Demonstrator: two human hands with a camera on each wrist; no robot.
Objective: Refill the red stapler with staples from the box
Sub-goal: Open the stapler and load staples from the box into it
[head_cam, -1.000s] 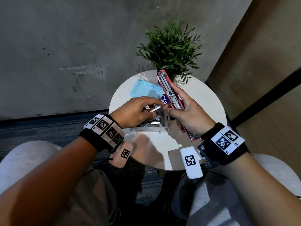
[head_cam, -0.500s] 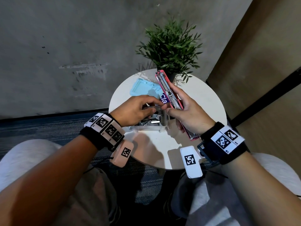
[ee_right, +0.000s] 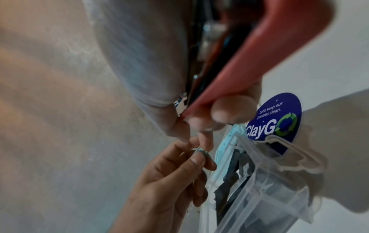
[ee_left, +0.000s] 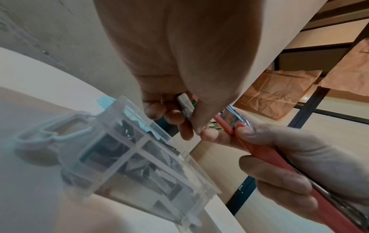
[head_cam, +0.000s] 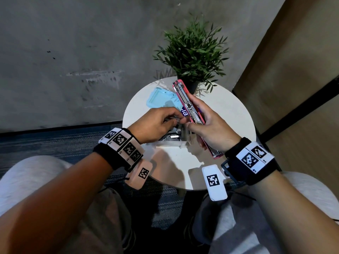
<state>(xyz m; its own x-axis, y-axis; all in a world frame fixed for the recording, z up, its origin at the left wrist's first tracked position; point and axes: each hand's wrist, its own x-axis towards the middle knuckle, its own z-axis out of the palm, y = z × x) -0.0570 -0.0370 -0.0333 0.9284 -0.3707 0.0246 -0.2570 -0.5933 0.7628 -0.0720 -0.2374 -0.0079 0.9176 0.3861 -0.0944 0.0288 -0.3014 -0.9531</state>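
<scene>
On the tabletop (head_cam: 229,114) the box (head_cam: 172,142) is set near the front edge, with its lid (head_cam: 161,98) behind it. The plant (head_cam: 192,50) is placed at the far edge. The stapler (head_cam: 189,107) is held above the box, between the hands, just right of the strip of staples (ee_left: 185,104).

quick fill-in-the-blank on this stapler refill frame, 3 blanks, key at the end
1. The right hand holds the opened ____ stapler.
2. The left hand pinches a strip of ____ over the clear box.
3. The box's light blue ____ lies on the round table beside the plant.

Missing words: red; staples; lid
</scene>
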